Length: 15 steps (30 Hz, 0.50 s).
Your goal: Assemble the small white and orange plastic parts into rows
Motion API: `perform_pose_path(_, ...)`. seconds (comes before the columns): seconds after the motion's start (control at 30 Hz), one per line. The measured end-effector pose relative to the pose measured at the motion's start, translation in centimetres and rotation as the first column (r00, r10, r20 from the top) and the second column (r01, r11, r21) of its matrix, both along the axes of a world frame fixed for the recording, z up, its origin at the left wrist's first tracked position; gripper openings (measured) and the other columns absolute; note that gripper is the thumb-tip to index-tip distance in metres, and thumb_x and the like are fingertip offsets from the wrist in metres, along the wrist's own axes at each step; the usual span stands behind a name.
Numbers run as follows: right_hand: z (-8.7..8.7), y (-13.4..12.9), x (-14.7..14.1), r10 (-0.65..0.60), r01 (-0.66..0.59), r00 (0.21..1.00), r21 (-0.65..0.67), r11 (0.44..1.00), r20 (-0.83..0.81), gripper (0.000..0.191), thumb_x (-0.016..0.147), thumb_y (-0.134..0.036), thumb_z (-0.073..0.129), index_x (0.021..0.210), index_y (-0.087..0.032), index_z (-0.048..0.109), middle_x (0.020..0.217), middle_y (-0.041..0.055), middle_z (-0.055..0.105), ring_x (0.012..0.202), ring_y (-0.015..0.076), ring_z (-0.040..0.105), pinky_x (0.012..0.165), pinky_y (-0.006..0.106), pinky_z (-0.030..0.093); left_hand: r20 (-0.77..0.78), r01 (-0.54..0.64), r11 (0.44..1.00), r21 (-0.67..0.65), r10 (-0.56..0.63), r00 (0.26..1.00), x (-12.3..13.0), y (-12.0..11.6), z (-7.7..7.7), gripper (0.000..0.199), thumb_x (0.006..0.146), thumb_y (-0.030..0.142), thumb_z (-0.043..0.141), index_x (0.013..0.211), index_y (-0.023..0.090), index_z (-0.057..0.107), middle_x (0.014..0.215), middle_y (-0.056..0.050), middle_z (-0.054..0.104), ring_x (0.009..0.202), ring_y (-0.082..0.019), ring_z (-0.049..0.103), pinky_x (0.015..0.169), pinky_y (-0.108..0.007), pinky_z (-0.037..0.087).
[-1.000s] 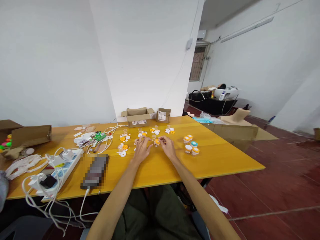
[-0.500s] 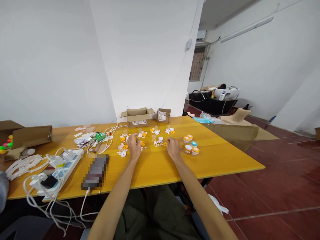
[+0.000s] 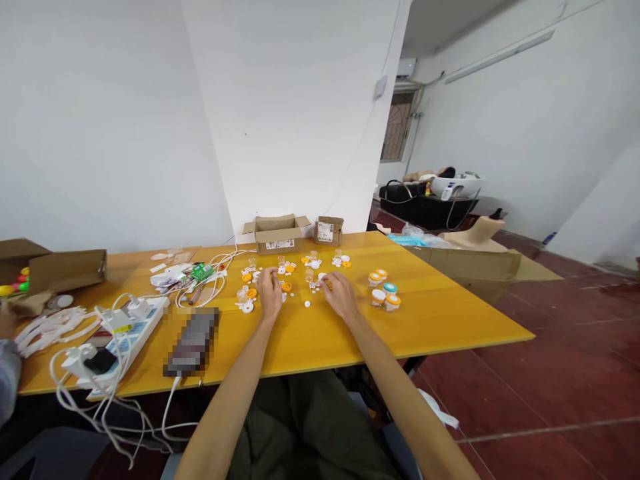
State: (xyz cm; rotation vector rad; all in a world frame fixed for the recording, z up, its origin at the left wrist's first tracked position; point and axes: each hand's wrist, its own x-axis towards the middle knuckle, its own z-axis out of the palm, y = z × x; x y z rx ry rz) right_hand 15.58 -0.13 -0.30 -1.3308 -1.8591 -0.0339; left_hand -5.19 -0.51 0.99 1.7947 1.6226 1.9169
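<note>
My left hand (image 3: 271, 293) is over the table beside a cluster of small white pieces and an orange ring lid (image 3: 286, 287); its fingers are curled together, and whatever they hold is hidden. My right hand (image 3: 341, 295) reaches in at a group with a clear jar (image 3: 309, 275) and small white parts (image 3: 314, 286). Its fingertips are drawn together beside a white disc lid (image 3: 323, 275), and what they grip cannot be made out. A small white disc (image 3: 307, 304) lies on the bare table between both hands. More clear jars, rings and white pieces lie in groups around.
Several lidded jars (image 3: 379, 297) stand to the right. An open cardboard box (image 3: 281, 240) and a smaller box (image 3: 329, 231) are at the back. To the left are a phone (image 3: 193, 341), a power strip (image 3: 130, 343) with tangled cables, packets (image 3: 173, 279) and another person's sleeve (image 3: 9, 377).
My right hand has shifted left, over the small parts. A small white disc now lies nearer me between the hands. My left hand has barely moved. The view has shifted slightly.
</note>
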Motion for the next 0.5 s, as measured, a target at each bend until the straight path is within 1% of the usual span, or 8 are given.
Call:
perform_pose_path(0.07, 0.1, -0.5, -0.7, 0.173, -0.179, 0.982, 0.070, 0.981, 0.077, 0.015, 0.097, -0.031, 0.058, 0.091, -0.024, 0.069, 0.096, 0.0072, 0.069, 0.096, 0.0236, 0.064, 0.086, 0.034, 0.051, -0.053, 0.018, 1.000, -0.005, -0.019, 0.998, 0.0, -0.2, 0.0, 0.016, 0.092, 0.019, 0.050, 0.094, 0.026, 0.064, 0.094, -0.005, 0.070, 0.098, -0.025, 0.063, 0.093, -0.039, 0.047)
perform_pose_path(0.1, 0.1, -0.8, -1.1, 0.237, -0.247, 0.964, 0.074, 0.966, 0.121, 0.014, 0.096, -0.035, 0.060, 0.092, -0.024, 0.069, 0.098, 0.0071, 0.069, 0.096, 0.0233, 0.064, 0.087, 0.034, 0.051, -0.077, 0.020, 1.000, -0.005, -0.020, 0.997, 0.1, -0.3, 0.0, 0.017, 0.091, 0.018, 0.050, 0.094, 0.026, 0.064, 0.094, -0.005, 0.070, 0.098, -0.025, 0.063, 0.093, -0.039, 0.047)
perform_pose_path(0.17, 0.1, -1.3, -1.7, 0.314, -0.328, 0.927, 0.037, 0.944, 0.205, 0.017, 0.094, -0.040, 0.065, 0.095, -0.024, 0.069, 0.101, 0.0073, 0.068, 0.096, 0.0226, 0.064, 0.087, 0.034, 0.051, -0.119, 0.010, 1.000, -0.005, -0.011, 0.993, 0.1, -0.3, 0.0, 0.018, 0.091, 0.017, 0.049, 0.093, 0.026, 0.064, 0.095, -0.006, 0.070, 0.099, -0.025, 0.063, 0.092, -0.039, 0.047)
perform_pose_path(0.23, 0.0, -1.6, -2.0, 0.341, -0.349, 0.901, -0.018, 0.937, 0.268, 0.020, 0.093, -0.044, 0.067, 0.097, -0.024, 0.069, 0.101, 0.0073, 0.068, 0.096, 0.0219, 0.064, 0.086, 0.034, 0.051, -0.148, -0.004, 1.000, -0.005, 0.004, 0.989, 0.2, -0.3, 0.0, 0.019, 0.091, 0.016, 0.049, 0.093, 0.027, 0.064, 0.095, -0.006, 0.071, 0.099, -0.025, 0.063, 0.091, -0.039, 0.047)
perform_pose_path(0.3, 0.0, -1.7, -2.1, 0.346, -0.344, 0.888, -0.060, 0.937, 0.303, 0.021, 0.093, -0.044, 0.068, 0.097, -0.023, 0.069, 0.098, 0.0068, 0.068, 0.094, 0.0214, 0.064, 0.085, 0.033, 0.050, -0.166, -0.020, 1.000, -0.005, 0.019, 0.986, 0.3, -0.3, 0.0, 0.019, 0.091, 0.015, 0.049, 0.092, 0.027, 0.064, 0.095, -0.006, 0.071, 0.099, -0.025, 0.063, 0.090, -0.039, 0.047)
perform_pose_path(0.5, 0.0, -1.6, -1.9, 0.321, -0.304, 0.899, -0.101, 0.947, 0.299, 0.015, 0.096, -0.036, 0.064, 0.092, -0.023, 0.069, 0.088, 0.0048, 0.069, 0.086, 0.0191, 0.064, 0.080, 0.029, 0.049, -0.165, -0.032, 0.999, -0.025, 0.027, 0.986, 0.3, -0.3, 0.0, 0.019, 0.089, 0.013, 0.051, 0.093, 0.026, 0.064, 0.095, -0.006, 0.071, 0.100, -0.026, 0.063, 0.091, -0.039, 0.046)
